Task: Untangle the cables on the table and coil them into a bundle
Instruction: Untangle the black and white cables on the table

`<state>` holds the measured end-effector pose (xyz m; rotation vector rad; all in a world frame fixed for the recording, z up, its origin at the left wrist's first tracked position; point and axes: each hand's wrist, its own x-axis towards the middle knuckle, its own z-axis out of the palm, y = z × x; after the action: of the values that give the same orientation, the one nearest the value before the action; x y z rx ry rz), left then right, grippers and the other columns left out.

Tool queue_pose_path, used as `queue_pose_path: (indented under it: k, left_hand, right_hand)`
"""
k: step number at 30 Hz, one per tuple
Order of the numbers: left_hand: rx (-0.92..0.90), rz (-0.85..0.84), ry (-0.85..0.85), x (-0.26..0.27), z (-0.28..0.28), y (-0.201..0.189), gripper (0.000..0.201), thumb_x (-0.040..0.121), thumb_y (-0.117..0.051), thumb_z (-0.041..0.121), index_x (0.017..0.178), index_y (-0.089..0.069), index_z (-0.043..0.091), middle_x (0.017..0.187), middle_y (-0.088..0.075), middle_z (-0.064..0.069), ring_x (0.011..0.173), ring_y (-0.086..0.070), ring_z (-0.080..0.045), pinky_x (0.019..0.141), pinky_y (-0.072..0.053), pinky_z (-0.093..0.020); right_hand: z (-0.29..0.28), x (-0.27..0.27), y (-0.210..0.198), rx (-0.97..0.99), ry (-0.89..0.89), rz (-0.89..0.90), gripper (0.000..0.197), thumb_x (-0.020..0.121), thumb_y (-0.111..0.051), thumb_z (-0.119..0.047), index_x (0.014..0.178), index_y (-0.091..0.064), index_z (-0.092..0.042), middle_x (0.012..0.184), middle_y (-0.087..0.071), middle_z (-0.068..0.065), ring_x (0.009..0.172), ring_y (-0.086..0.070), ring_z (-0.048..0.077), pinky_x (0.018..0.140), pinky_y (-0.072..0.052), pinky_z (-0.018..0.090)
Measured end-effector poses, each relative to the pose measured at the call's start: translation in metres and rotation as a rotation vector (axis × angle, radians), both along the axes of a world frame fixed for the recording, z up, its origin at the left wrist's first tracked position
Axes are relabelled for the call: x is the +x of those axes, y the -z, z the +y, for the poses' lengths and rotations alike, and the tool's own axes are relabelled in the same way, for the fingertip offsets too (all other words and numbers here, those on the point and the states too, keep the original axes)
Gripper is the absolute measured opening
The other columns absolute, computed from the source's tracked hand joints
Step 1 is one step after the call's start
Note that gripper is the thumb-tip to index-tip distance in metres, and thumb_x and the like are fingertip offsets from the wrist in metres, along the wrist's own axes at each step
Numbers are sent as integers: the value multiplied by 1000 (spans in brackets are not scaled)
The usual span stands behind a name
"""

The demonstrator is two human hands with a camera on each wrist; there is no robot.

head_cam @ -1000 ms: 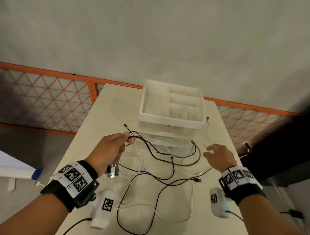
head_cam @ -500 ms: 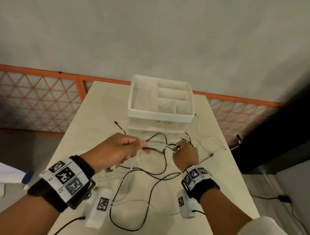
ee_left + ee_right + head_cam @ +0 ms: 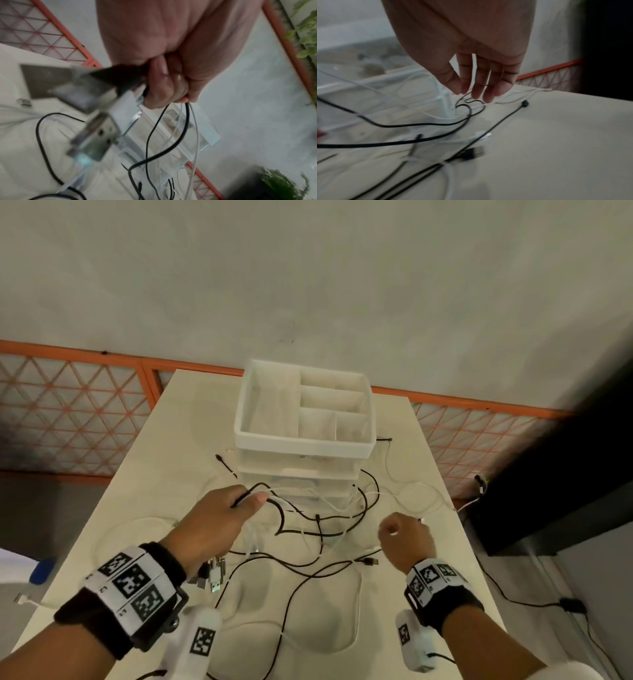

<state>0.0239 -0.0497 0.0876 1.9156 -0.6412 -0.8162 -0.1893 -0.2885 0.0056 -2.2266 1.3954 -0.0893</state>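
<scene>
A tangle of black cables [image 3: 301, 532] and thin white cables [image 3: 421, 491] sprawls over the cream table [image 3: 164, 460] in front of a white organiser. My left hand [image 3: 250, 501] grips a bunch of black and white strands in a fist [image 3: 168, 88], and several USB plugs [image 3: 215, 575] [image 3: 96, 138] hang below it. My right hand [image 3: 400, 529] hovers at the right of the tangle. Its fingers point down, fairly straight [image 3: 471, 92], with tips just over a black loop [image 3: 471, 106]. I see no cable plainly held there.
A white compartment tray on clear drawers [image 3: 301, 445] stands mid-table behind the cables. An orange lattice railing [image 3: 68, 412] runs beyond the far edge. Dark furniture [image 3: 565, 491] sits off the right side, and a cable trails on the floor there.
My right hand has drawn away from the middle, where it was close to the left hand, toward the right side of the table. The left hand keeps its grip on the strands.
</scene>
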Motion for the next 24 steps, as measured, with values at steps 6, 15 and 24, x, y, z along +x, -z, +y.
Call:
queue_pose_path:
  k: [6, 15, 24]
  left_hand:
    - [-71, 169, -148, -13, -20, -2, 32, 98, -58, 26, 73, -45, 11, 52, -32, 7, 46, -23, -11, 45, -20, -24]
    - [-82, 301, -210, -52, -51, -10, 27, 99, -56, 20, 80, -39, 14, 54, -32, 5, 44, -22, -9, 38, -20, -20]
    - [-103, 390, -377, -46, -56, -12, 28, 100, -52, 19, 76, -39, 16, 49, -32, 5, 37, -23, -8, 34, -18, -17]
  right_hand:
    - [-74, -22, 19, 72, 13, 262, 60, 92, -55, -24, 150, -40, -23, 153, -46, 3, 135, -49, 29, 111, -40, 39]
    - [-91, -8, 49, -24, -68, 397, 39, 100, -43, -26, 139, -50, -24, 141, -52, 3, 130, -47, 27, 105, -37, 42]
    - [-89, 5, 11, -26, -248, 140, 28, 97, -53, -37, 89, -69, -15, 91, -71, 6, 87, -65, 28, 71, -47, 32]
